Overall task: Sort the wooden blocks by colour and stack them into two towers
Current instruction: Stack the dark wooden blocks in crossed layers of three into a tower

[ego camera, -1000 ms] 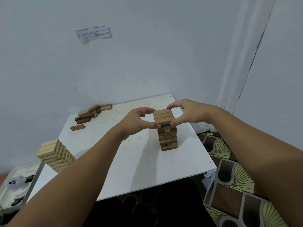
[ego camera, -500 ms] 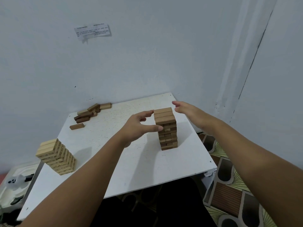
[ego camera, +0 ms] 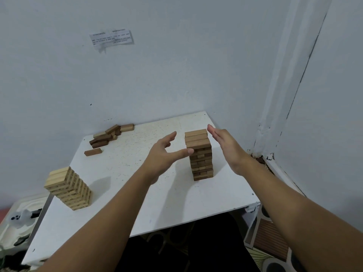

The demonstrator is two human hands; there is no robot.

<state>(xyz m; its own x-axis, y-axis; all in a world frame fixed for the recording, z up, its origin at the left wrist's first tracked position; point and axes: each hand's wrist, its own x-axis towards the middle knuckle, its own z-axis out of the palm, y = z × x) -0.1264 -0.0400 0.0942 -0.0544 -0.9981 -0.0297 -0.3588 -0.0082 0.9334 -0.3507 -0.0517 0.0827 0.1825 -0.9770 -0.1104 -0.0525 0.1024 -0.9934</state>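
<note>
A tall tower of brown wooden blocks (ego camera: 199, 155) stands on the right part of the white table (ego camera: 137, 203). My left hand (ego camera: 163, 154) hovers just left of the tower, fingers spread, thumb tip close to its side. To the tower's right my right hand (ego camera: 225, 146) is held flat with straight fingers, a small gap from the top blocks. Neither hand holds anything. A tower of pale blocks (ego camera: 68, 188) stands near the table's left edge. Several loose blocks (ego camera: 110, 135), brown and pale, lie in a heap at the back left, with one brown block (ego camera: 93, 152) apart.
The table sits in a corner, grey walls behind and to the right. A paper note (ego camera: 112, 38) is stuck on the back wall. A white tray with small items (ego camera: 17, 222) lies left of the table. Patterned floor mat (ego camera: 271, 246) shows at lower right.
Both hands let go of the brown tower's top blocks and drew apart, fingers straightening. The tower stands unmoved.
</note>
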